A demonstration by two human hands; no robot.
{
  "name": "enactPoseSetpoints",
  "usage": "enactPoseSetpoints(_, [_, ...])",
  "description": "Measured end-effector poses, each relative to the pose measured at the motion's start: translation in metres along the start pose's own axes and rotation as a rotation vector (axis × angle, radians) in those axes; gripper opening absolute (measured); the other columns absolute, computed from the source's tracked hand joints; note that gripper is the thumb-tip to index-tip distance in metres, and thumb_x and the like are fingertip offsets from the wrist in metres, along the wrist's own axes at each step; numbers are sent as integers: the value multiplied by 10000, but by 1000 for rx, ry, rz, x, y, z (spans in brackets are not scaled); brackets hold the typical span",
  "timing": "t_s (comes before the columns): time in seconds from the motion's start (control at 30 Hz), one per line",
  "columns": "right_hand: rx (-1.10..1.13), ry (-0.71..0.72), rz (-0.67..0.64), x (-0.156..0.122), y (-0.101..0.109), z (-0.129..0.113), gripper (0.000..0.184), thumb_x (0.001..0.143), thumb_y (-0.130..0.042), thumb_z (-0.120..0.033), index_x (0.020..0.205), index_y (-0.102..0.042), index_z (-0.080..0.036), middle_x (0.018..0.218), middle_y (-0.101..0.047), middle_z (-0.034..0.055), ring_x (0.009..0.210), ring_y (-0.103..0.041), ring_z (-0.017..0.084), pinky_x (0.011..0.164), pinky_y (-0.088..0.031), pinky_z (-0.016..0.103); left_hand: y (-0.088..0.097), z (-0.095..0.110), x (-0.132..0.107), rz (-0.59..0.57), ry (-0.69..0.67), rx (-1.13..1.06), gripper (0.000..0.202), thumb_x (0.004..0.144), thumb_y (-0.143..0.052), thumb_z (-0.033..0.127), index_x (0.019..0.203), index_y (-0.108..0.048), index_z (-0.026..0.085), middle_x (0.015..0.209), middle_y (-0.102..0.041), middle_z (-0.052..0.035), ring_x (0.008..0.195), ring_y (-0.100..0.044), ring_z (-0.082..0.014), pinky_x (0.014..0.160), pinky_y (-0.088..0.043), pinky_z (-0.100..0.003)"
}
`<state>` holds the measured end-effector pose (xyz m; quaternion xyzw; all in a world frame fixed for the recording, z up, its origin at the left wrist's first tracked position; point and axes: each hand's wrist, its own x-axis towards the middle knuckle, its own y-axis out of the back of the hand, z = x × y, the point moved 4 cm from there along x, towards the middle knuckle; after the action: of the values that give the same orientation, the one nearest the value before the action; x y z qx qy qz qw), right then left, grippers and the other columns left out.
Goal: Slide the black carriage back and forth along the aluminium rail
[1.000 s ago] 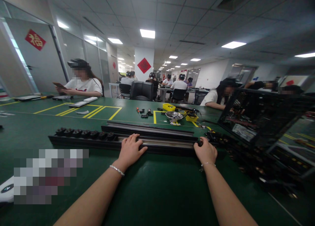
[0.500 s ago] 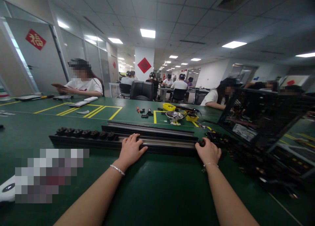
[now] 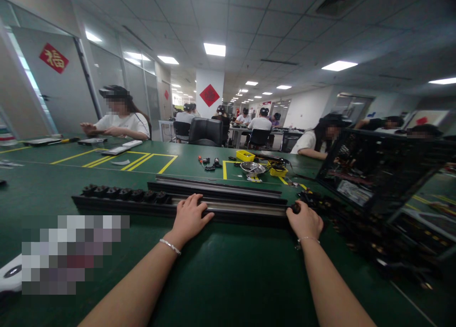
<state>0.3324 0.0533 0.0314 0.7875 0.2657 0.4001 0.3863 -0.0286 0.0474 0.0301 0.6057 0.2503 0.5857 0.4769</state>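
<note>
A long black rail [image 3: 245, 207] with a metallic strip along its channel lies across the green table in front of me. Several black block-shaped pieces [image 3: 124, 194] sit in a row in its left part. My left hand [image 3: 189, 216] grips the rail near its middle, fingers over the far edge and thumb along the near side. At the rail's right end, my right hand [image 3: 306, 220] is closed around a small dark round-ended piece [image 3: 295, 207], mostly hidden by the fingers. A second rail [image 3: 221, 186] lies just behind the first.
Black parts [image 3: 356, 222] are heaped at right beside an open black computer case [image 3: 359, 170]. Further back are a metal bowl [image 3: 252, 168], yellow bins [image 3: 245, 155] and small tools [image 3: 210, 163]. A pixelated object is at left front. Co-workers sit around the table.
My right hand has shifted slightly right, away from the rail's end. My left hand stays put. The co-worker at left no longer holds up the flat brown object.
</note>
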Motion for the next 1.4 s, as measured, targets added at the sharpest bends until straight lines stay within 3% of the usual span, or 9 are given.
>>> enactPoseSetpoints(0.17, [17,-11,-27,3,-4,6,425,765,-413,-421,1132,-540,-249,1188,-570,81,1170,-418,266,1011,-193,520,-1,0,0,-2,-10,19,323,822,-451,510,919,-646,272,1313,-495,-79,1256,-373,-282,969,-294,-491])
enactPoseSetpoints(0.4, [21,-51,-29,5,0,8,450,754,-429,-410,1151,-544,-232,1081,-611,94,1085,-492,257,990,-251,468,-2,-1,0,0,-14,29,332,825,-442,519,921,-640,271,1319,-489,-80,1259,-371,-280,968,-293,-489])
enactPoseSetpoints(0.53, [9,-40,-9,6,1,11,474,745,-438,-434,1156,-545,-225,1118,-597,100,1113,-468,271,971,-284,465,-2,-1,0,4,-18,27,331,823,-444,518,911,-640,266,1314,-492,-81,1251,-379,-282,963,-296,-491])
enactPoseSetpoints(0.77, [65,-117,-36,9,-6,21,495,740,-437,-496,1177,-520,-277,1263,-515,74,1237,-349,294,1014,-174,605,-2,-1,0,3,-14,21,325,816,-460,512,906,-646,261,1309,-497,-75,1243,-387,-284,968,-296,-484])
enactPoseSetpoints(1.1, [101,-171,-87,12,-4,24,497,747,-425,-493,1185,-513,-277,1244,-528,74,1223,-374,297,1020,-194,589,-2,-1,0,8,-21,33,332,822,-452,517,927,-644,267,1310,-497,-78,1244,-387,-281,960,-301,-483])
enactPoseSetpoints(1.4, [45,-187,-41,12,-7,34,629,701,-435,-605,1225,-497,-263,1424,-328,113,1335,-186,335,1023,-146,615,-3,-2,0,3,-22,29,339,823,-446,525,914,-644,265,1314,-494,-82,1247,-386,-284,962,-296,-492])
